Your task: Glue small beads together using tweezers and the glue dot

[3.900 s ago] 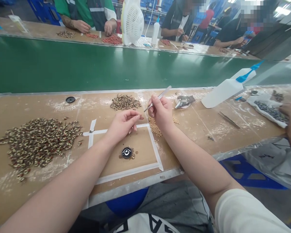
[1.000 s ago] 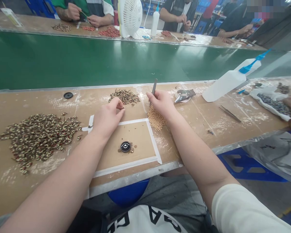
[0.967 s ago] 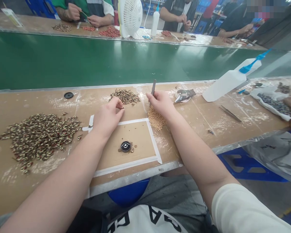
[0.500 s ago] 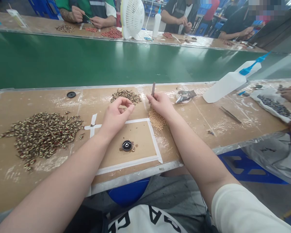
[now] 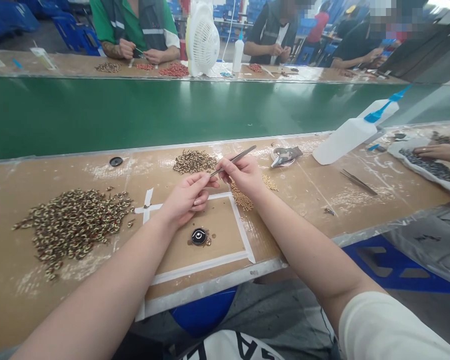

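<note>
Above the taped rectangle (image 5: 243,235) on the workbench (image 5: 315,192), the left hand (image 5: 187,197) and right hand (image 5: 243,175) meet, raised just off the surface. The right hand pinches a pair of tweezers (image 5: 234,159) between thumb and fingers, the tip slanting down to the left hand's fingertips (image 5: 207,180). These are pressed together, thumb against forefinger, but whether a bead sits between them is too small to tell. Just beneath the right wrist lies a heap of tan beads (image 5: 243,200), partly hidden by the hand. A small heap of patterned pieces (image 5: 194,161) sits just beyond both hands, and a far larger heap of patterned pieces (image 5: 75,222) spreads well to the left. Inside the rectangle, near the left wrist, rests a black disc (image 5: 199,236) with a few loose beads touching it. Judging by the heaps, the work is somewhere in its middle: one piece seems to be under the tweezers, and many tan beads and patterned pieces lie loose. Which heap is finished cannot be told. To the right lie a white squeeze bottle (image 5: 347,140), spare tweezers (image 5: 358,181), and a co-worker's hand (image 5: 435,151) on a bag of dark pieces (image 5: 423,167)
</note>
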Available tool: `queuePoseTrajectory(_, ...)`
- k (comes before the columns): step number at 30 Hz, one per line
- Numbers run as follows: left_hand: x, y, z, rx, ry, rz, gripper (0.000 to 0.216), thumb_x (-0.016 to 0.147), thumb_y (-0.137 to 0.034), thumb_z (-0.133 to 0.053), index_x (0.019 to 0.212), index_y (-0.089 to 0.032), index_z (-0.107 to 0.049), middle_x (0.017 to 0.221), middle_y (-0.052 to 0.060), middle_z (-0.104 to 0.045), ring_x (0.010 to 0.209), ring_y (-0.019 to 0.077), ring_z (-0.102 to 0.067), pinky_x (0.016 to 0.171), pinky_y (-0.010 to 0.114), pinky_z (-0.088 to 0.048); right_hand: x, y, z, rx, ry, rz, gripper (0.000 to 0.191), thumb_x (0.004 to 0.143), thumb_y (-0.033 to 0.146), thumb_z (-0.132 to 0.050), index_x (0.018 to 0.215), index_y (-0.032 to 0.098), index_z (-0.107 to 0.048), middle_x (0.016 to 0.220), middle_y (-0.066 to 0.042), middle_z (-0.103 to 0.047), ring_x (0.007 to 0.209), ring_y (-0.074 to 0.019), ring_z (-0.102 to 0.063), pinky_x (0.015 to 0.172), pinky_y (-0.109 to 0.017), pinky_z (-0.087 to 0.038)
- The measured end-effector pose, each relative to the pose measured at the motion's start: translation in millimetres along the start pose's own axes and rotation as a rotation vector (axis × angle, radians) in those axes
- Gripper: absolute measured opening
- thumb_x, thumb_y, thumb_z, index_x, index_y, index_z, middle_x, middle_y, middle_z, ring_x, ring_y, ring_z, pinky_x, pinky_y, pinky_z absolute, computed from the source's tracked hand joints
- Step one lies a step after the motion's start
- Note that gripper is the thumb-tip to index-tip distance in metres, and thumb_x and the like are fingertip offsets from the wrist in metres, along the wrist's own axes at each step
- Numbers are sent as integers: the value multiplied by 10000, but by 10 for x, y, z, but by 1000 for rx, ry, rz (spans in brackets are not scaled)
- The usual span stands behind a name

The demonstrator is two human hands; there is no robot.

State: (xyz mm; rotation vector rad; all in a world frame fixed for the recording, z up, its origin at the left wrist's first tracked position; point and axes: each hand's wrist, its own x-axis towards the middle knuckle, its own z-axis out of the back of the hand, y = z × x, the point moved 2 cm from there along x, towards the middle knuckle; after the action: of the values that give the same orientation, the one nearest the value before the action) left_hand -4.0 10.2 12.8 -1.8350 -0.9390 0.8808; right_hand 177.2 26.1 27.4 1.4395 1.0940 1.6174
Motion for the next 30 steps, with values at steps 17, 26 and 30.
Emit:
queuePoseTrajectory(17,19,-33,-45,-119,131,109,213,947,-340,-721,886,-180,-594,819,-23,-640,400,-3,-280,322,102,-179,2,-22,-30,142,3,7,549,914,721,-745,799,185,-709,582,38,-610,482,-69,-543,450,-218,-436)
queuePoseTrajectory(26,41,-15,-29,-68,99,51,221,907,-333,-781,943,-175,-630,868,-17,-676,398,-4,-349,331,103,-201,-15,-6,-45,80,49,51,542,928,714,-736,799,188,-707,571,42,-615,464,-68,-531,455,-220,-423)
queuePoseTrajectory(30,41,-30,-41,-58,62,34,212,904,-323,-775,940,-179,-624,869,-18,-685,389,-5,-343,328,105,-207,-14,-8,-25,92,-16,65,546,954,701,-714,793,179,-706,561,44,-597,461,-62,-523,455,-212,-418)
